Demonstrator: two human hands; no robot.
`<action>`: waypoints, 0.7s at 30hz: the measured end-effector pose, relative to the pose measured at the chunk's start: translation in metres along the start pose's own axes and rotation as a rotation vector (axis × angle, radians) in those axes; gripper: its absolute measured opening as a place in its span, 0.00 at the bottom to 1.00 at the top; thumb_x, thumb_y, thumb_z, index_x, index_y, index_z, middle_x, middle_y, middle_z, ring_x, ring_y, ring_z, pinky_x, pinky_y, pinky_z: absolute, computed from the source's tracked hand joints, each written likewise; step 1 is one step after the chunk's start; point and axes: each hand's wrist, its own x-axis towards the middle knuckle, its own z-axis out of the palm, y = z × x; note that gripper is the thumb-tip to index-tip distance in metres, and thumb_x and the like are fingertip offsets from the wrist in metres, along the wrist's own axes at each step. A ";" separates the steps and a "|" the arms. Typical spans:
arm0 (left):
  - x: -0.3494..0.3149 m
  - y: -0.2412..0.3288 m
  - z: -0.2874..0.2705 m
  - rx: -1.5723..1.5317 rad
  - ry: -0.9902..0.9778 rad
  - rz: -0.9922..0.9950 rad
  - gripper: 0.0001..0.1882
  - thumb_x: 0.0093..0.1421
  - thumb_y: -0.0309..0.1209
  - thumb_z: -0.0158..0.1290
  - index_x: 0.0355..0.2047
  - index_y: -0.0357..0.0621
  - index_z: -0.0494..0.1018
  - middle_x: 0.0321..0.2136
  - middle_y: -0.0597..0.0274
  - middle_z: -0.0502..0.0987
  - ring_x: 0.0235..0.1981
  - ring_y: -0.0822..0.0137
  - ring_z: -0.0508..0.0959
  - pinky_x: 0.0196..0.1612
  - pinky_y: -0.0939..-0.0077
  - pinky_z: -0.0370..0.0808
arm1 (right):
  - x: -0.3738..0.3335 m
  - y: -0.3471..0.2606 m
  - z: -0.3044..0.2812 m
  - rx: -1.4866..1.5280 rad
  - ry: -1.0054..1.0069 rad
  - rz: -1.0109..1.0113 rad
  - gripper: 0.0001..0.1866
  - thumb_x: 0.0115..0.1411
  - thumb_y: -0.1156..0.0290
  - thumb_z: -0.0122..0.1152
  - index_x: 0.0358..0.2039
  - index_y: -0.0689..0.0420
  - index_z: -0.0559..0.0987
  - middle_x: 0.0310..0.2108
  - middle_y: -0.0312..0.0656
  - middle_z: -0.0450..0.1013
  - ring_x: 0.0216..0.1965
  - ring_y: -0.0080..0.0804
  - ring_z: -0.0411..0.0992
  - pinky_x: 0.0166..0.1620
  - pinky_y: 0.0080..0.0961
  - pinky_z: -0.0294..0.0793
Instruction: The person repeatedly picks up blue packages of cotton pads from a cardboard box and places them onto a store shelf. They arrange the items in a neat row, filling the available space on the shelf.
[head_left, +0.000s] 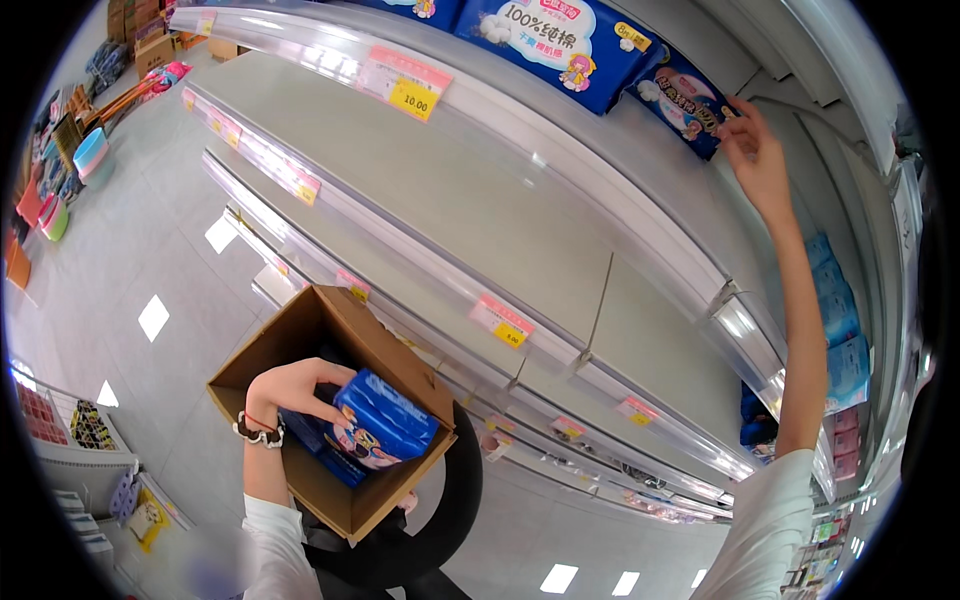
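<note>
My left hand [303,393] reaches into an open cardboard box [372,327]. Its fingers are closed on a blue soft pack of sanitary pads [393,418] that stands tilted in the box. More blue packs [343,468] lie under it, partly hidden by the hand. At the upper right, my right hand [753,150] stretches out to the top shelf [560,140]. Thumb and fingers pinch the end of a darker blue pack of sanitary pads [684,105], which lies on the shelf beside a larger blue pack [560,40].
Below run several shelves with clear front rails and price tags [405,85]. Light blue packs [835,300] stand in a row at the far right. A black ring-shaped thing [462,490] is under the box. Colourful buckets [92,152] and brooms line the floor at the far left.
</note>
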 end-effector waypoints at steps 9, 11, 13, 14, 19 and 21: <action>0.033 0.088 0.042 -0.898 0.472 -0.006 0.31 0.64 0.51 0.46 0.54 0.34 0.65 0.47 0.54 0.76 0.42 0.70 0.79 0.47 0.73 0.77 | 0.004 -0.122 -0.022 -0.088 0.159 -0.327 0.11 0.58 0.74 0.57 0.43 0.58 0.78 0.35 0.36 0.77 0.36 0.23 0.74 0.36 0.18 0.70; 0.040 0.113 0.042 -0.854 0.412 -0.110 0.31 0.64 0.52 0.47 0.54 0.35 0.65 0.45 0.54 0.77 0.40 0.72 0.79 0.43 0.78 0.78 | -0.009 -0.170 -0.015 0.160 0.040 -0.413 0.13 0.55 0.72 0.61 0.41 0.60 0.78 0.37 0.38 0.77 0.36 0.24 0.74 0.35 0.19 0.70; 0.044 0.130 0.045 -0.806 0.353 -0.146 0.31 0.64 0.51 0.47 0.54 0.35 0.65 0.46 0.54 0.76 0.40 0.71 0.79 0.43 0.79 0.78 | -0.030 -0.217 0.005 0.411 -0.281 -0.566 0.28 0.49 0.61 0.66 0.48 0.65 0.73 0.46 0.46 0.72 0.46 0.36 0.70 0.44 0.30 0.69; 0.054 0.138 0.052 -0.830 0.292 -0.086 0.28 0.66 0.48 0.45 0.54 0.35 0.64 0.48 0.54 0.75 0.45 0.69 0.77 0.49 0.77 0.74 | -0.049 -0.241 0.007 0.453 -0.497 -0.602 0.37 0.47 0.55 0.68 0.51 0.67 0.70 0.50 0.50 0.70 0.50 0.42 0.69 0.48 0.36 0.68; 0.053 0.116 0.090 -0.368 0.267 0.086 0.27 0.68 0.39 0.43 0.62 0.37 0.57 0.57 0.53 0.66 0.56 0.63 0.69 0.60 0.71 0.64 | -0.103 -0.301 0.024 -0.115 -1.031 -0.779 0.58 0.39 0.45 0.72 0.61 0.70 0.56 0.53 0.58 0.64 0.55 0.49 0.64 0.54 0.39 0.64; 0.053 0.122 0.090 -0.637 0.049 -0.090 0.27 0.68 0.38 0.43 0.63 0.37 0.55 0.58 0.52 0.64 0.56 0.62 0.68 0.60 0.70 0.64 | -0.102 -0.298 0.020 -0.003 -1.185 -0.672 0.59 0.40 0.46 0.71 0.62 0.69 0.54 0.48 0.56 0.65 0.50 0.47 0.67 0.51 0.37 0.66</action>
